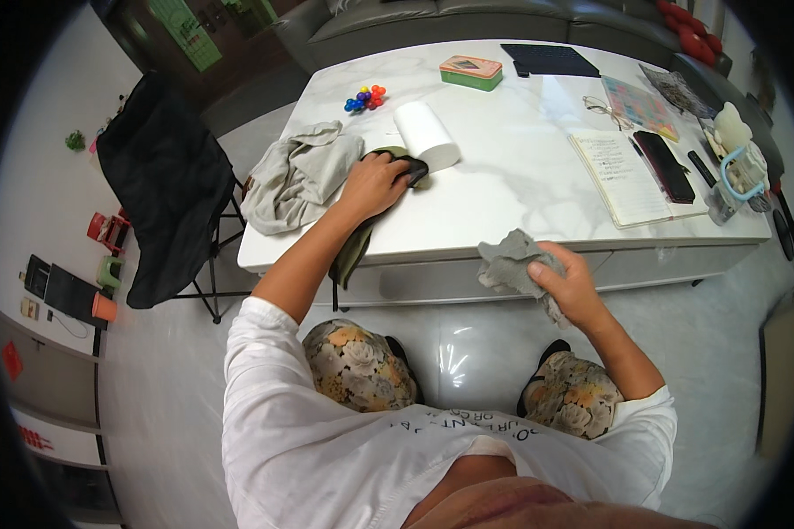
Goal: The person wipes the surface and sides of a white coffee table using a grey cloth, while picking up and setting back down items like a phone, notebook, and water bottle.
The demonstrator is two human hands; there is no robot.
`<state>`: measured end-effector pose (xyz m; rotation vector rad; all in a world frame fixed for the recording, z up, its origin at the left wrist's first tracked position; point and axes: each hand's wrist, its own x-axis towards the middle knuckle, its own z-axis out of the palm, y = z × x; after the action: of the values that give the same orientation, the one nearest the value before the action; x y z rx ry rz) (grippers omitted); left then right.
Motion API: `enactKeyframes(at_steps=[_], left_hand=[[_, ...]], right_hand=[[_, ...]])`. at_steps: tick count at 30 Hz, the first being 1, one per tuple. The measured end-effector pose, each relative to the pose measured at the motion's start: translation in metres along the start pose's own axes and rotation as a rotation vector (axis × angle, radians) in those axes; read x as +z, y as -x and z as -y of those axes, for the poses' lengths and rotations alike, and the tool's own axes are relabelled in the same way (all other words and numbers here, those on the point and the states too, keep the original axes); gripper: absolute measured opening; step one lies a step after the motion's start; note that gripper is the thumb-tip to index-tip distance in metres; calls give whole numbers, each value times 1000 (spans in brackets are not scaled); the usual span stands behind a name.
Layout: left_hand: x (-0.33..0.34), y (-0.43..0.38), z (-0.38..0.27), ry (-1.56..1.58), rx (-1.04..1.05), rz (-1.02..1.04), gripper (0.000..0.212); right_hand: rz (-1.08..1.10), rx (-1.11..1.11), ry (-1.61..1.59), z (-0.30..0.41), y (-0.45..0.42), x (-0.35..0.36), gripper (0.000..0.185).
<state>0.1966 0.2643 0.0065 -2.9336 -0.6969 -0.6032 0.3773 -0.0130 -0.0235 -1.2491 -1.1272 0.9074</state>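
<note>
My left hand (375,187) has its fingers curled over an olive-green fabric item with black trim (352,256), which lies on the table and hangs over the front edge. What kind of item it is, I cannot tell. Just beyond my fingertips a white paper roll (426,131) lies on its side. To the left of that hand is a crumpled light-grey garment (304,173). My right hand (571,285) grips a crumpled grey cloth (517,263) in front of the table edge, thumb on top.
On the white marble-patterned table (496,192) are a ball cluster toy (366,99), a tin box (471,73), a dark keyboard (550,60), glasses (607,112), an open notebook (612,178), a dark case (663,166) and a clear container (734,192). A black chair (165,185) stands left.
</note>
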Motion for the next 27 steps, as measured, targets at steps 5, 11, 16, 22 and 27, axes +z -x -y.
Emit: enactKeyframes(at_steps=[5,11,16,22,27], left_hand=[[50,-84,-4,-52,20,-86,29],[85,-159,12,-114,-321,-59,38],[85,-171,-2,-127,-277,47,41],[68,-128,-36,7,90,30,35],[35,-69,-91,186,397,47,26]], right_hand=[[83,64,-17,-11,-3,2,33],[133,202,47,-22,3,0,36],[197,316,-23,-32,0,5,34],[238,319,-95,-36,-12,19,32],[235,197,24,-41,-17,18,36]])
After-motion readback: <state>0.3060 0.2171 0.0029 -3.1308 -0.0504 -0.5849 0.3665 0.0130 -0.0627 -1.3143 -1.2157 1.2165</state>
